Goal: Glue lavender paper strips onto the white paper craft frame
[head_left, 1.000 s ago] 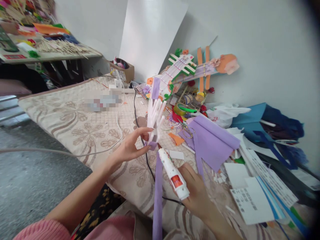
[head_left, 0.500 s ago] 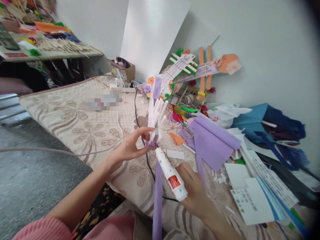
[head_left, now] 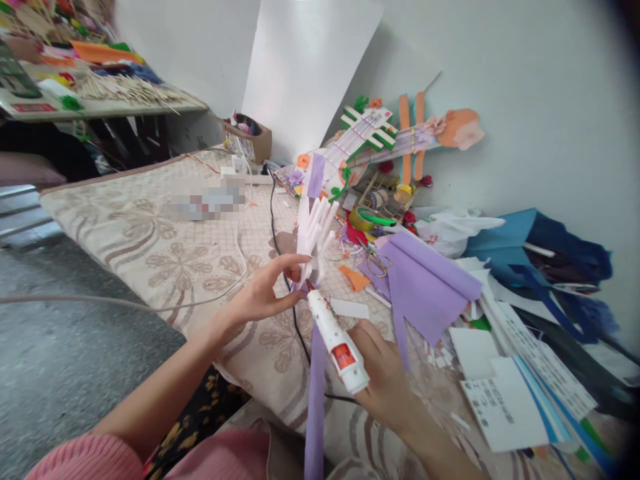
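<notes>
My left hand [head_left: 263, 293] pinches the base of a white fringed paper piece [head_left: 313, 233] that stands upright, with a long purple paper strip [head_left: 315, 393] hanging down from it. In my right hand [head_left: 385, 380] is a white hot glue gun [head_left: 336, 340] with a red label. Its nozzle touches the base of the white piece, right beside my left fingertips. A purple strip end also sticks up behind the white fringe.
Folded purple paper sheets [head_left: 425, 280] lie to the right, with scissors [head_left: 375, 261] and tape rolls [head_left: 367, 219] behind. Stacked papers [head_left: 510, 393] and blue bags [head_left: 540, 247] fill the right side. A black cord [head_left: 273, 220] runs across the patterned cloth [head_left: 150, 227]. A cardboard box [head_left: 250, 140] stands at the back.
My right hand has brought the glue gun up and left until its nozzle reaches the base of the white piece. My left hand has stayed nearly still.
</notes>
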`<move>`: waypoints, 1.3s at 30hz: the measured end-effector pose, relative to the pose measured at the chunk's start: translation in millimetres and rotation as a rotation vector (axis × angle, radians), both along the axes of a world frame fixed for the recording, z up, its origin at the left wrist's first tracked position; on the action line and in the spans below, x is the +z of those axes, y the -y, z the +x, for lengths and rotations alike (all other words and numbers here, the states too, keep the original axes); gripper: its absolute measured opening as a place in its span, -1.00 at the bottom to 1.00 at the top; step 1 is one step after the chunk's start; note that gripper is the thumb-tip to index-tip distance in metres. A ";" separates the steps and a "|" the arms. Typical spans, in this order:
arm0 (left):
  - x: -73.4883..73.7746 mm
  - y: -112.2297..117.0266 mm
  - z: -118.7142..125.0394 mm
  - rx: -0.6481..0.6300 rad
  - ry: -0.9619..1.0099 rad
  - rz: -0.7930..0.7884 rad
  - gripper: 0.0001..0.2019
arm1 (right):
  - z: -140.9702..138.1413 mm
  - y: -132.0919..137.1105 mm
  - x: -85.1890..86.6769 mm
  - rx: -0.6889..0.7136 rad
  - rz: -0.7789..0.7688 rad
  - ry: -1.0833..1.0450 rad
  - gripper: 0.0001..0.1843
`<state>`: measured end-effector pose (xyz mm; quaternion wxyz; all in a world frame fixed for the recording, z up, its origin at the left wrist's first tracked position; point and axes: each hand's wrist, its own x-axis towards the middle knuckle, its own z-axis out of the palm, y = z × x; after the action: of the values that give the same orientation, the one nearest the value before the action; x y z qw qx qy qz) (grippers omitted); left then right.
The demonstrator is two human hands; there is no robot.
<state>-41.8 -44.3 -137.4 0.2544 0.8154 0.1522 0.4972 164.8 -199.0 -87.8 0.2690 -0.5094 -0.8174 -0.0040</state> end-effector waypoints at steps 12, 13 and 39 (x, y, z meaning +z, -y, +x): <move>-1.0 -1.5 -0.8 -0.011 -0.011 -0.021 -0.41 | -4.6 -0.8 6.3 -0.035 0.001 -0.053 -0.89; -1.0 -1.5 -0.7 -0.006 -0.013 -0.022 -0.41 | -4.8 -0.8 6.4 -0.039 -0.004 -0.053 -0.89; -2.9 -4.6 -0.6 -0.010 0.008 0.018 -0.44 | 3.0 18.1 -1.4 -0.078 -0.032 -0.047 -0.86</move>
<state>-42.4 -39.7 -140.2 0.2499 0.8164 0.1426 0.5007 167.8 -217.0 -89.3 0.2797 -0.5450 -0.7903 0.0105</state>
